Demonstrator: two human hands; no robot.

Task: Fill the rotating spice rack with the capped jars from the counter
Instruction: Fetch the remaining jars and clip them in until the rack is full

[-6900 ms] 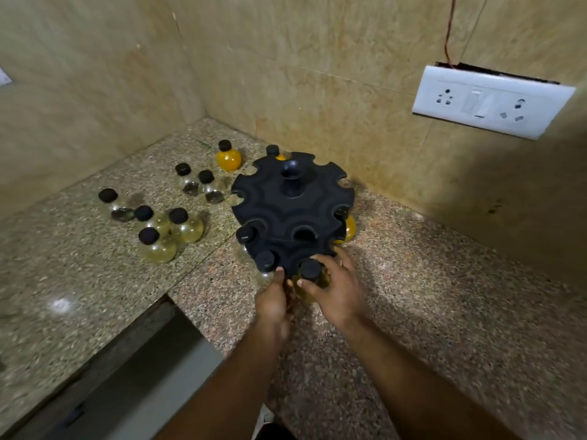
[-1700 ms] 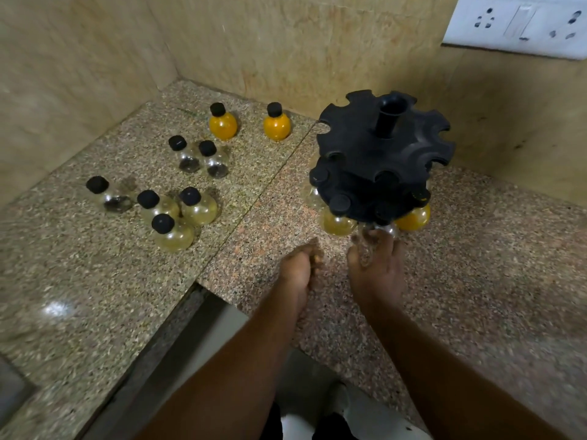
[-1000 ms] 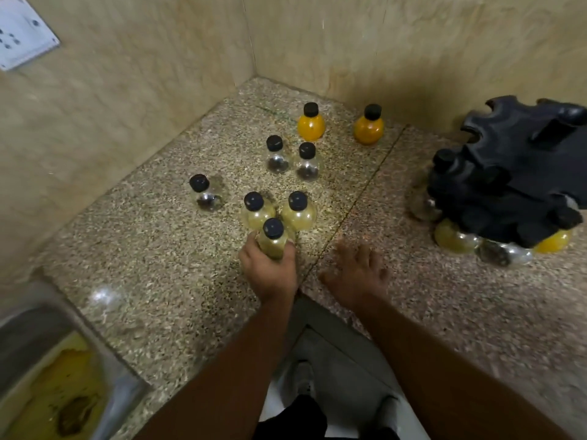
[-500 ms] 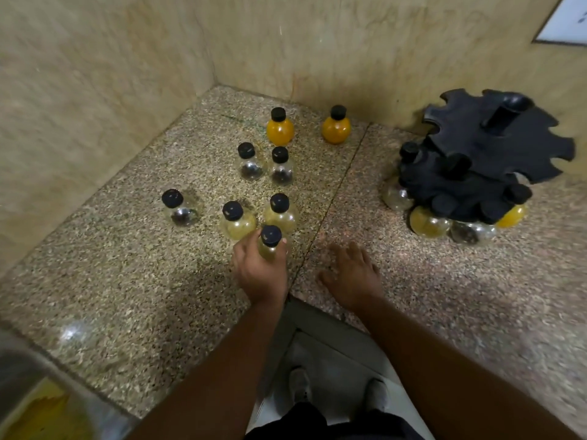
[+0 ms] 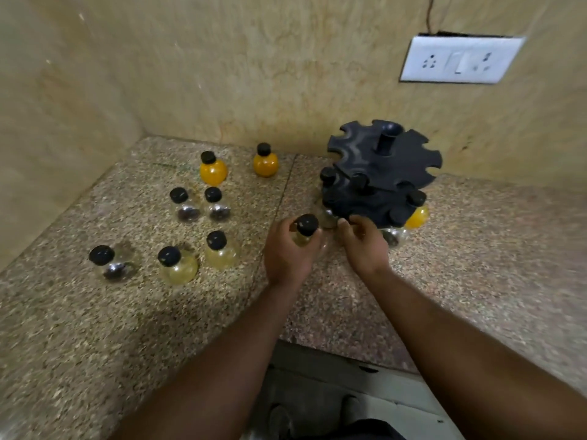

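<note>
Granite counter (image 5: 95, 328), tiled corner. Left hand (image 5: 286, 255) grips a pale-yellow capped jar (image 5: 305, 230), upright, just beside the black spice rack (image 5: 384, 163) at its 2 o'clock. Right hand (image 5: 365, 246): fingers curled at the lower tier's rim, grip undetermined. Seven loose jars (image 5: 219, 249) stand at 9 to 11 o'clock.

Black-capped jar (image 5: 305, 232) upright beside rack (image 5: 386, 173)
</note>
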